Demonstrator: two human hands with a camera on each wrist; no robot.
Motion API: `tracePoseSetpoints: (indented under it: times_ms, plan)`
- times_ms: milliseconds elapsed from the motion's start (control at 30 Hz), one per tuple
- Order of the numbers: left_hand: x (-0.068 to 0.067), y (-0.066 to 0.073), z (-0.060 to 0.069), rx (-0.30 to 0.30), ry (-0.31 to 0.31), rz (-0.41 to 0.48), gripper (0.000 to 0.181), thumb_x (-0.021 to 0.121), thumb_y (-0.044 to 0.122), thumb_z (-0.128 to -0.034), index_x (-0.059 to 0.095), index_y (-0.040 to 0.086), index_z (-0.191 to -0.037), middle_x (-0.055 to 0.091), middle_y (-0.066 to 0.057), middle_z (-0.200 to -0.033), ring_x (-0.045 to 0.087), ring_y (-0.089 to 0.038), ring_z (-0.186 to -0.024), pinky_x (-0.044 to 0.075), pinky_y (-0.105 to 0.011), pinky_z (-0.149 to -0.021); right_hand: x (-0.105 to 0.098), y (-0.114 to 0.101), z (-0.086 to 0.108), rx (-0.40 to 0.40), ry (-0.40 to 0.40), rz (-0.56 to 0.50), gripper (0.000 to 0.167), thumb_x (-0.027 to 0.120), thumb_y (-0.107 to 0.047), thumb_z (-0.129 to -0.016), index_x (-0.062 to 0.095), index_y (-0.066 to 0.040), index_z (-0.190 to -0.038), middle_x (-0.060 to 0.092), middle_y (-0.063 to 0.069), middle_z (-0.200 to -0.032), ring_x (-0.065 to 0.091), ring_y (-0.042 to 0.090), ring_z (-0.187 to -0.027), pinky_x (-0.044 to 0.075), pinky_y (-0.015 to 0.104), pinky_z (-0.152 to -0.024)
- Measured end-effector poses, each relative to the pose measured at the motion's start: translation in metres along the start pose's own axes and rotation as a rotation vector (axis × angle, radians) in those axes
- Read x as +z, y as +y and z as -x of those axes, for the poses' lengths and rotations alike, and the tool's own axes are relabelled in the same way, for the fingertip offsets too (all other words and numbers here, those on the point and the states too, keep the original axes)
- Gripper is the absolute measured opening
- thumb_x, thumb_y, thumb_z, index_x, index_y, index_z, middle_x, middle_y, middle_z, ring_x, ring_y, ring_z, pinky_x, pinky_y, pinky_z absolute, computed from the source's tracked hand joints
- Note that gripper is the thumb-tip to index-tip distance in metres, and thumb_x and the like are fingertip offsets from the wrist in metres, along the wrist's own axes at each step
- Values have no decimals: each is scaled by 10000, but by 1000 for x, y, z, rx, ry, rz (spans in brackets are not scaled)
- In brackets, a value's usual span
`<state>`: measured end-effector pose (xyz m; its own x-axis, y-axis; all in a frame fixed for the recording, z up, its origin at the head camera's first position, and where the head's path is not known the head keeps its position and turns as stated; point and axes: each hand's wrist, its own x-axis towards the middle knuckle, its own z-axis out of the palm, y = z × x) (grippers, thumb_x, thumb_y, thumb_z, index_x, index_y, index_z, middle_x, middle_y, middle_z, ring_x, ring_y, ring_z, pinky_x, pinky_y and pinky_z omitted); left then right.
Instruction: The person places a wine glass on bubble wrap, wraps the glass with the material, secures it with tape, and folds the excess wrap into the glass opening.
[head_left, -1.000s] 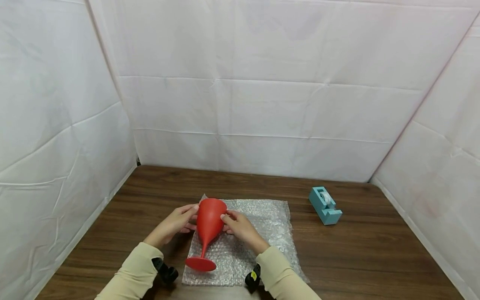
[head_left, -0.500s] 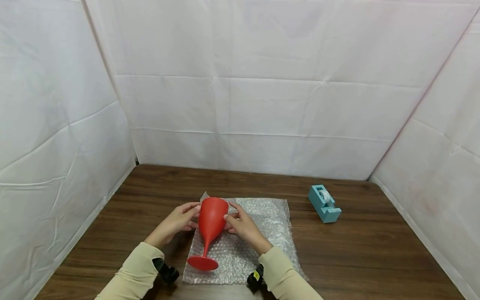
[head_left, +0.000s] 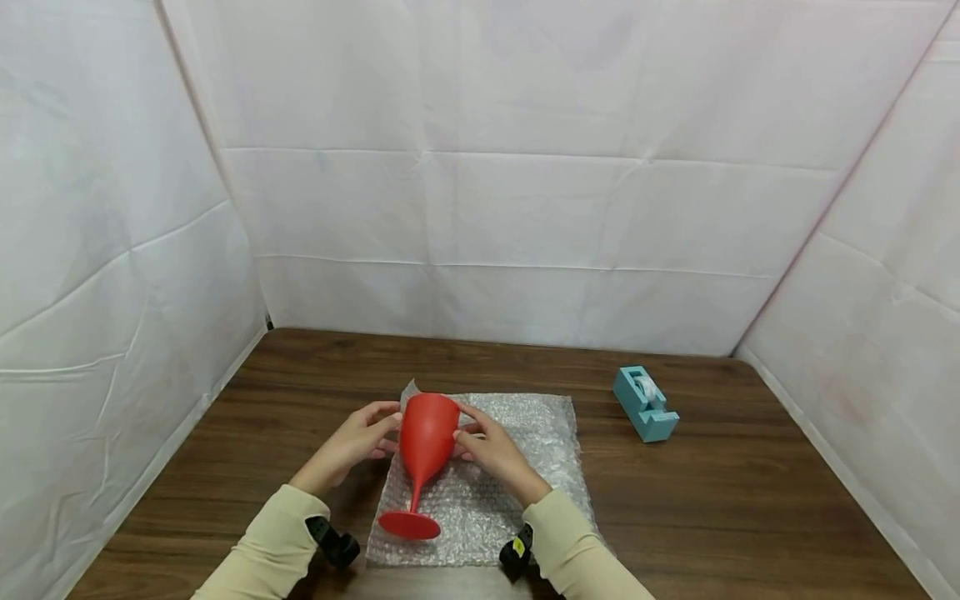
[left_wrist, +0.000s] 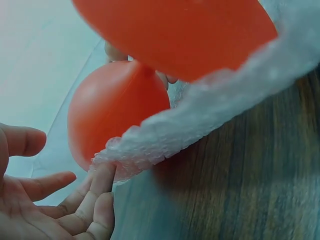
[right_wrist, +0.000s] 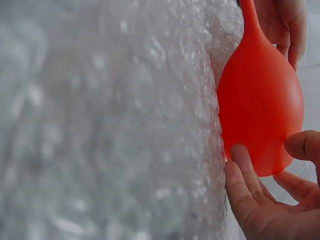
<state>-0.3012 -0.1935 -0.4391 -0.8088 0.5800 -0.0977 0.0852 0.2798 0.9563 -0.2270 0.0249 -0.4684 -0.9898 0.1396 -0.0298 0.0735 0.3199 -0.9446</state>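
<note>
A red wine goblet (head_left: 429, 432) lies tilted on a sheet of bubble wrap (head_left: 528, 454), its foot toward me and its bowl away. My right hand (head_left: 497, 457) holds the bowl near the rim; in the right wrist view its thumb (right_wrist: 303, 145) presses one side and fingers lie along another. My left hand (head_left: 351, 448) is on the bowl's left side. The left wrist view shows its fingers (left_wrist: 102, 177) under the raised edge of the bubble wrap, beside the bowl, with the thumb apart from the goblet.
A blue tape dispenser (head_left: 645, 404) stands on the dark wooden table (head_left: 720, 492), right of the bubble wrap. White cloth walls (head_left: 525, 217) close off the back and both sides. A small black camera is strapped to each wrist.
The goblet has turned slightly and shifted a little to the right, and my right hand has moved right with it. The left hand is nearly still. The whole view has drifted slightly.
</note>
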Motion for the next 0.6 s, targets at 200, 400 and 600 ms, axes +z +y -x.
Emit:
tracePoseSetpoints:
  times_ms: [200,400,600]
  plan:
    - [2,0,-1,9,4,24,478,493,218,-996,406,-35,-1391,582,-268,-1237,694,-268,-896,540,-383,-813,-3,0,0,0,-2,-5,548,564,-127,-937,402,-59,-1456,601,215,-1172,688,249,-877,568,358,-777]
    - [5,3,0,14,0,38,450,469,169,-995,408,-36,-1390,581,-266,-1236,688,-235,-878,537,-401,-835,-5,3,-2,-2,-16,-25,559,516,-71,-922,371,5,-1456,585,229,-1157,664,175,-792,571,339,-748]
    - [7,4,1,19,-2,56,422,444,128,-1004,407,-24,-1395,568,-256,-1234,682,-232,-889,540,-403,-850,-6,3,-1,51,-19,-85,526,428,-181,-986,342,31,-1460,631,179,-1086,623,109,-751,564,306,-737]
